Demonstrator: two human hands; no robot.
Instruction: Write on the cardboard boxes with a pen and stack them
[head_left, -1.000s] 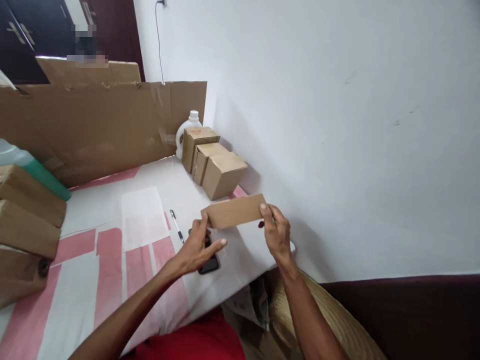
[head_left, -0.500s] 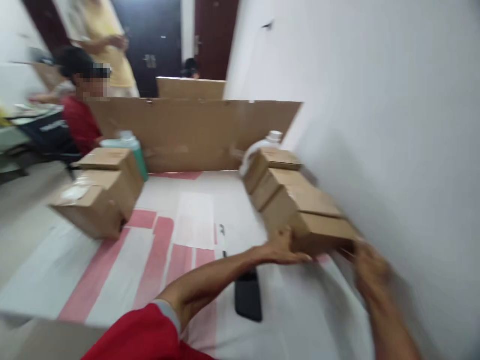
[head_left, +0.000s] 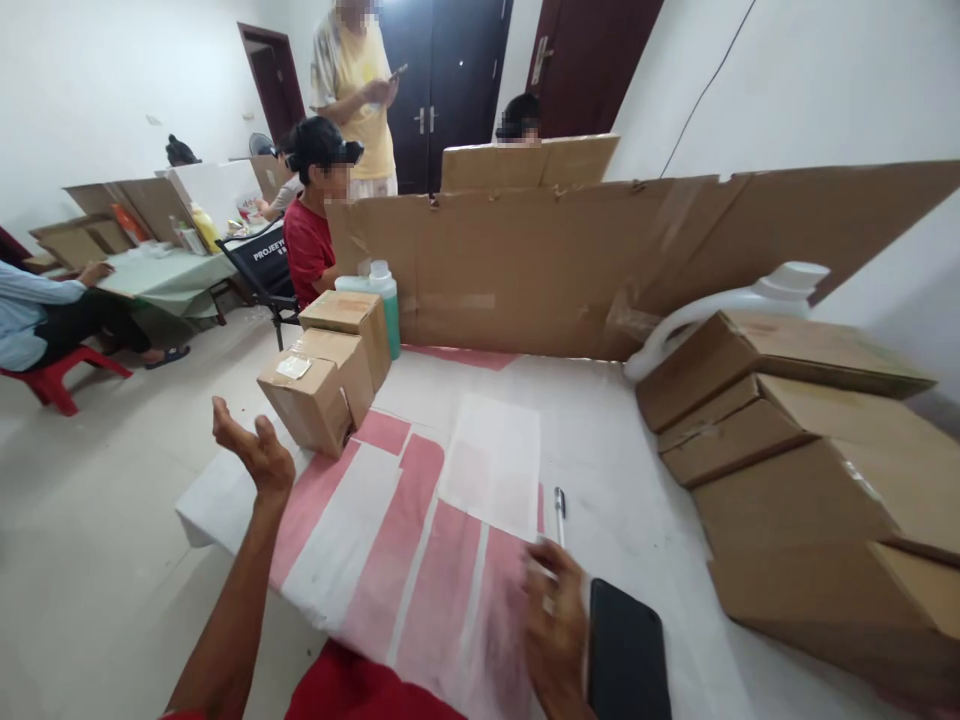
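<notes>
My left hand (head_left: 255, 445) is raised with its fingers stretched out, in front of the left stack of cardboard boxes (head_left: 304, 400), holding nothing. My right hand (head_left: 555, 620) hangs over the table, its fingers loosely bent with gaps between them and slightly blurred; I see nothing held in it. Close to its right side lies a black smartphone (head_left: 628, 650). Just beyond the fingertips is a pen (head_left: 560, 510). A white sheet of paper (head_left: 491, 460) lies farther in on the cloth. Several cardboard boxes (head_left: 780, 540) stand in a row along the right side.
A cardboard panel (head_left: 517, 270) stands along the table's back. A green-filled bottle (head_left: 391, 315) is behind the left boxes, a white jug (head_left: 772, 295) behind the right ones. Pink strips mark the tablecloth (head_left: 337, 520). Other people sit and stand beyond; a wall rises at right.
Both hands have left the right-hand boxes. My left hand has swung to the left boxes, my right hand to beside the phone. The view has turned left.
</notes>
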